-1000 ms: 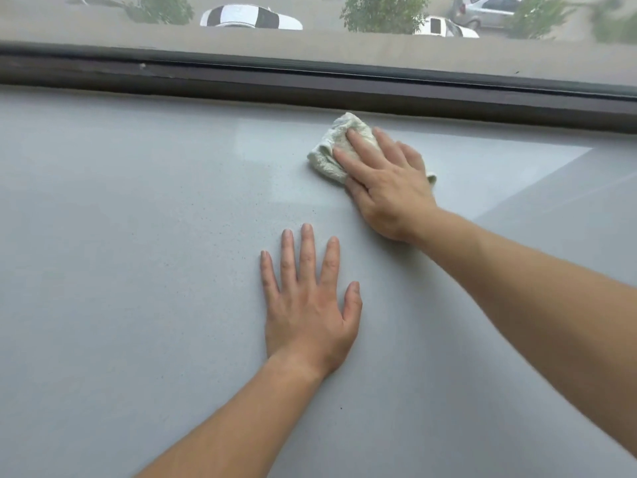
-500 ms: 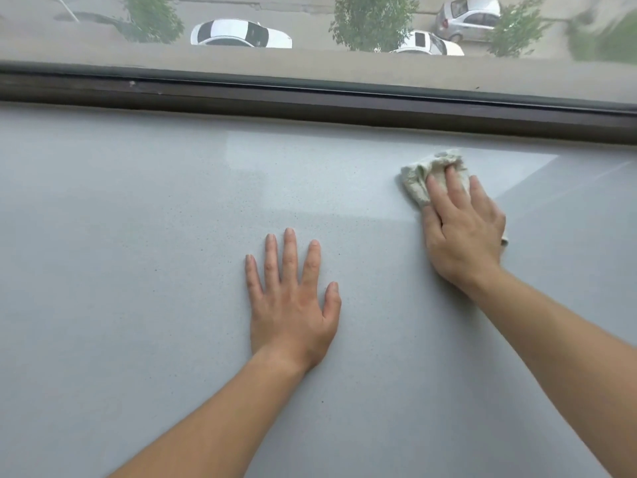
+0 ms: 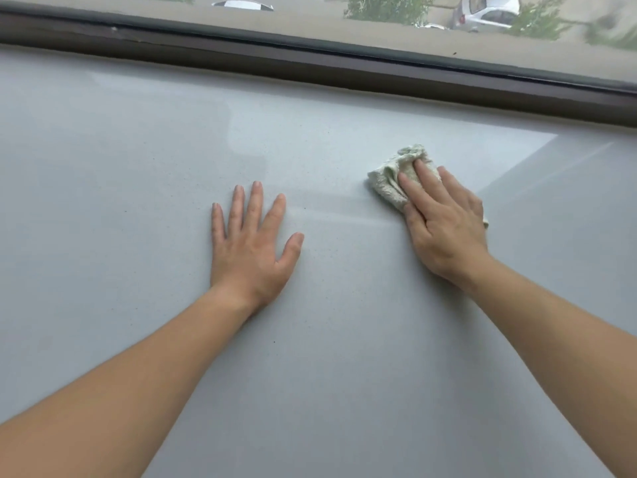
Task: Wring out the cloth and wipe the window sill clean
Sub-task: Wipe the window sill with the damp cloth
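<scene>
1. The right hand lies flat on the cloth, fingers nearly straight, pressing it down on the window sill. It is not gripping the cloth, only pushing on it.
2. The cloth is bunched up at about 1 o'clock on the sill, well short of the window frame.
3. The left hand is spread wide open, palm down on the bare sill, holding nothing. It looks like it props the person up.
4. To wipe well, I think the hand should press evenly and go in long rows that overlap.
5. A faint wet streak runs between the two hands.
6. Tiny dark specks sit toward 6 o'clock, so that part may need wiping.
7. The left hand covers some sill, so it should move later. Nothing else is in the way.
</scene>
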Tool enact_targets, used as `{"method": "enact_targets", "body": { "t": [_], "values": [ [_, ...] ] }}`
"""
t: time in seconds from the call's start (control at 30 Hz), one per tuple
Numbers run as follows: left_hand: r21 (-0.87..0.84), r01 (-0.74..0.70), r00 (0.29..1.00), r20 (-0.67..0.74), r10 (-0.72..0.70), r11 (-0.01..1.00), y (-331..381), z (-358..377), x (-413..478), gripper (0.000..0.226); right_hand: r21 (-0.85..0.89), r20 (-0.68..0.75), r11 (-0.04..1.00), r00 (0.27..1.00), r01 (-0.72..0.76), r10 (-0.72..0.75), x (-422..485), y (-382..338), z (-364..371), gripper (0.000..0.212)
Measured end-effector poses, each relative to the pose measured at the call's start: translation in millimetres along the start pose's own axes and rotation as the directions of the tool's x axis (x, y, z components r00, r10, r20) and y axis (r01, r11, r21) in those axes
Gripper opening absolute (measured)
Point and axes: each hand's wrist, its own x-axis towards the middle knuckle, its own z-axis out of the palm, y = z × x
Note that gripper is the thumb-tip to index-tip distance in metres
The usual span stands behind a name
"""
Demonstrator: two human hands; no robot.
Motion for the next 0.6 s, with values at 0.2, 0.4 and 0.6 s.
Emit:
{"method": "enact_targets", "body": {
  "t": [0.2,0.4,0.6],
  "values": [
    [-0.116,-0.127,0.989,-0.086,0.117,0.985,39.5,13.1,-58.5,0.070,0.054,-0.069,0.961,0.959,-0.272,0.276,12.6,4.1,0.4,0.052],
    [-0.049,-0.061,0.997,-0.041,0.059,0.997,69.0,52.4,-143.9,0.061,-0.029,0.075,0.982,0.980,0.185,-0.183,-82.0,-2.2,19.2,0.053],
    [0.117,-0.066,0.998,0.007,0.066,0.991,59.4,58.3,-146.7,0.067,0.071,-0.023,0.969,0.971,-0.237,0.239,-38.4,21.3,10.0,0.052]
  ]
}}
